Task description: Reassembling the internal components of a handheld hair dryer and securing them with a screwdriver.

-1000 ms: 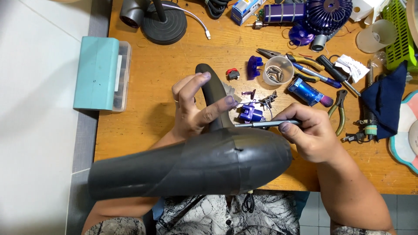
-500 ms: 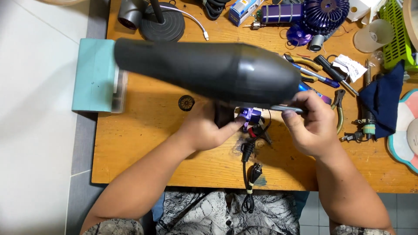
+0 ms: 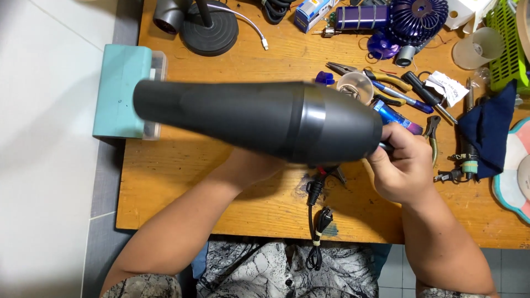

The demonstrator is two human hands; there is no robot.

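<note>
A large black hair dryer (image 3: 259, 118) is held level above the wooden table (image 3: 210, 182), with its nozzle pointing left. My left hand (image 3: 248, 165) is under the body and grips the dryer from below, its fingers hidden. My right hand (image 3: 403, 165) is at the dryer's rounded rear end, fingers curled around a thin dark tool (image 3: 386, 148) whose tip touches the casing. The dryer's black cord and plug (image 3: 323, 218) hang down over the table's near edge.
A teal box (image 3: 118, 91) sits at the table's left edge. A round black lamp base (image 3: 208, 27) stands at the back. Pliers (image 3: 359, 70), a clear cup (image 3: 356, 85), pens, a dark blue cloth (image 3: 488, 132), a purple fan (image 3: 419, 14) and a green basket (image 3: 508, 44) crowd the right side.
The dryer has swung from near my body up and away, and now sits lower and further right. My right hand has moved to its rear end. My left hand has slipped beneath it.
</note>
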